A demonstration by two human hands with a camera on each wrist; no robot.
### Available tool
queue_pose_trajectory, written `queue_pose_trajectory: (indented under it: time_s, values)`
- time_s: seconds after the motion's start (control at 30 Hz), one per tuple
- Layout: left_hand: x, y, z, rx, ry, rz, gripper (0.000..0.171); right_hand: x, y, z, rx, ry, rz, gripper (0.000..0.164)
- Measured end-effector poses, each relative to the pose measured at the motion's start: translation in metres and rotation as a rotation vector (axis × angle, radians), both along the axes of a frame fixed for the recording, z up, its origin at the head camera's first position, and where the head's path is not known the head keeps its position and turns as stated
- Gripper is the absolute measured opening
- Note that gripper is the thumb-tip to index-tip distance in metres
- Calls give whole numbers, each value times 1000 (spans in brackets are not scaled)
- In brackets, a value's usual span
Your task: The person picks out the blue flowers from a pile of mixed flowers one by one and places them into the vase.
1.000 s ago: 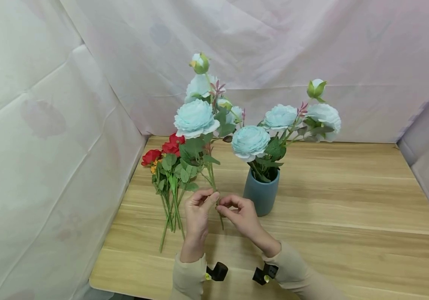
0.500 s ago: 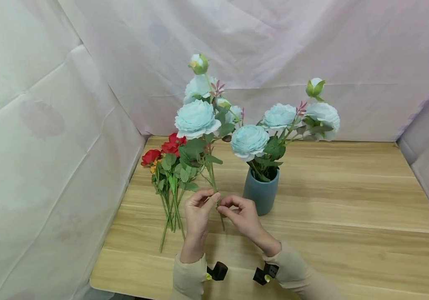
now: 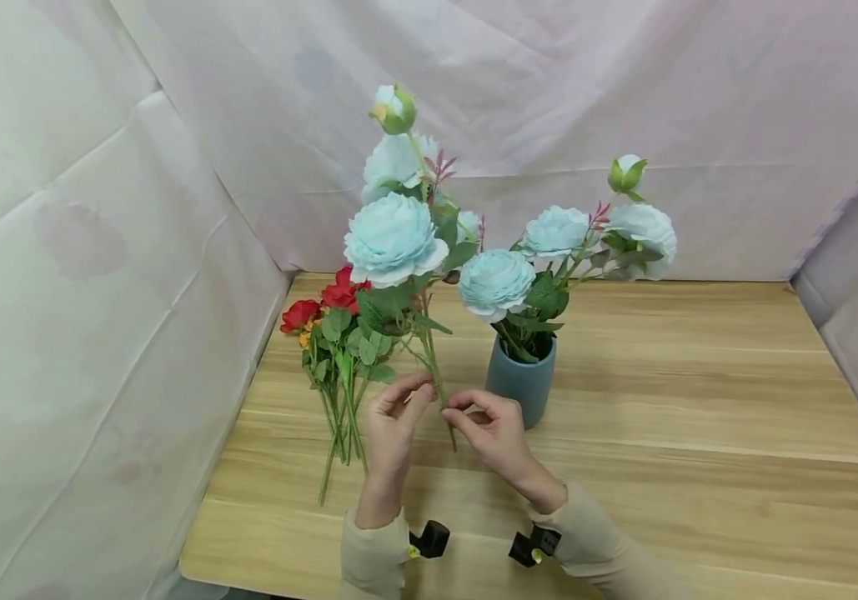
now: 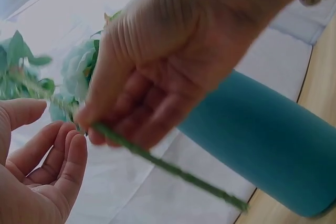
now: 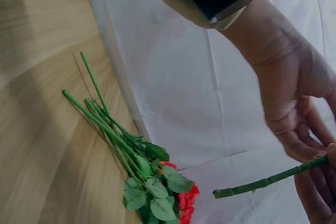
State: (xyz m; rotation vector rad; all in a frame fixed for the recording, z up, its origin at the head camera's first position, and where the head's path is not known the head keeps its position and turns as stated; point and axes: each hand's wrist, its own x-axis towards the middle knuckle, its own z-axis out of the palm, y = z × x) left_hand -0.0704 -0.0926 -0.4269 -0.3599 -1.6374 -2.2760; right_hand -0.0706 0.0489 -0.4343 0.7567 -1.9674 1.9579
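Note:
A spray of pale blue peonies (image 3: 394, 237), with a bud on top, stands upright before me. My right hand (image 3: 496, 425) pinches its green stem (image 4: 173, 170) between thumb and fingertips, and the stem's end sticks out below. Beside it, my left hand (image 3: 391, 425) has thumb and fingers parted; in the left wrist view a gap separates its fingers (image 4: 73, 166) from each other around the stem area, without gripping. To the right, a blue-grey vase (image 3: 522, 387) holds more pale blue peonies (image 3: 499, 283). Part of the stem is hidden behind my right fingers.
Red roses (image 3: 342, 292) with green stems and a bit of orange lie on the wooden table (image 3: 661, 467), left of my hands. White cloth (image 3: 196, 167) hangs behind and at the sides. Each wrist wears a small black camera (image 3: 430, 540).
My left fingers have let go of the stem and parted. The peony spray has risen slightly, and its stem has shifted a little right with my right hand.

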Motion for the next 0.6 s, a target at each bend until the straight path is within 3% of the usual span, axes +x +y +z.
queue_pose_trajectory:
  time_s: [0.17,0.33,0.6]
  values:
    - [-3,-8,-6,15,-34,74,13,-2,8,4,-5,59,-60,13]
    - [-5,-18,-16,36,-99,140,23,-3,24,31,-59,131,-106,20]
    - [-6,-34,-39,65,-197,218,25,-7,58,66,-128,189,-199,11]
